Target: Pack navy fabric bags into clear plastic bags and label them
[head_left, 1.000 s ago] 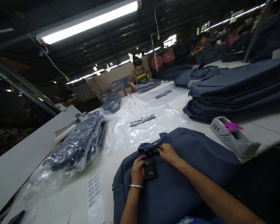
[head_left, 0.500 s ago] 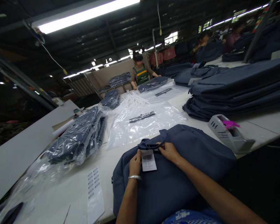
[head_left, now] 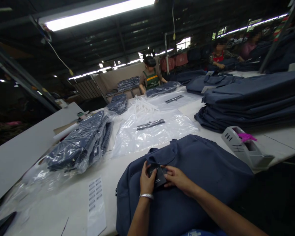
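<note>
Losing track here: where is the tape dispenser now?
Head view, right side: the tape dispenser sits at the table edge, between the blue bag and the stack of folded bags.

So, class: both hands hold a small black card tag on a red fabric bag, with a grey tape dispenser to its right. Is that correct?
Wrong colour. In the head view the left hand and right hand hold the small black card tag on a dark blue fabric bag, not red; the grey tape dispenser lies to its right.
</note>
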The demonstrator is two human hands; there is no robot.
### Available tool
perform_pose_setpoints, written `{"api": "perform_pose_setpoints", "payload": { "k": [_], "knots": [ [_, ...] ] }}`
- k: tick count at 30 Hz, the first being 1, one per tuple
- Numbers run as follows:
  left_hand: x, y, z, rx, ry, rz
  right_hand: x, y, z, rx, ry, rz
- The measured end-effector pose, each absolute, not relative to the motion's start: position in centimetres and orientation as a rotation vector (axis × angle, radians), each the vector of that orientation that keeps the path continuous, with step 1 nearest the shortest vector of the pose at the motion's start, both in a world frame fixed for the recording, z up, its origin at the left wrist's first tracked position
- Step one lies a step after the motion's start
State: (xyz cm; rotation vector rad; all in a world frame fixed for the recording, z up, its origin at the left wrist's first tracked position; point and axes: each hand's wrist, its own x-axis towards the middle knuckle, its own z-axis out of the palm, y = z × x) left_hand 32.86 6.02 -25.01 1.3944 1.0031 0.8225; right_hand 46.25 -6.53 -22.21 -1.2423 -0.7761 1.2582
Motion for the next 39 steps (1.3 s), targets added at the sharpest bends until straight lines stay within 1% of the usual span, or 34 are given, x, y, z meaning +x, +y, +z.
{"api": "perform_pose_setpoints", "payload": {
  "k": [2,6,7,8,10,13,20,26,31,33,36,39],
  "knots": [
    [32.4,5.9,-24.9,1.356,0.997,0.820,46.2,-7.8,-21.1,-1.397,-0.977,1.086],
    [31.4,5.7,-24.5,1.474,1.032,0.837,48.3,-8.5,-18.9,-1.708,-1.442,0.277],
    [31.3,5.5,-24.4,1.535,1.043,0.841,49.0,-8.2,-18.7,-1.752,-1.557,0.151],
    [31.2,5.4,-24.4,1.590,1.054,0.843,49.6,-7.9,-18.7,-1.795,-1.676,0.099],
    [31.1,5.0,-24.4,1.666,1.072,0.838,50.4,-7.4,-19.1,-1.867,-1.881,0.156],
    [31.2,4.3,-24.5,1.759,1.082,0.823,50.5,-8.1,-19.8,-1.901,-2.008,0.289],
    [31.6,2.8,-25.3,2.121,1.090,0.928,47.0,-13.6,-21.7,-1.906,-1.937,0.207],
    [31.3,1.8,-26.2,2.321,1.049,0.824,44.4,-14.4,-23.6,-1.882,-1.826,0.222],
    [30.9,0.0,-24.5,2.422,1.149,0.873,44.4,-14.6,-23.5,-1.858,-1.849,0.289],
    [31.3,-1.0,-23.2,2.508,1.084,0.885,44.4,-14.6,-23.5,-1.852,-1.837,0.306],
    [32.0,-2.4,-22.0,2.663,0.803,0.698,44.5,-14.9,-23.3,-1.830,-1.794,0.337],
    [32.3,-3.2,-23.0,2.706,0.662,0.467,44.9,-17.1,-23.0,-1.760,-1.702,0.351]
  ]
}}
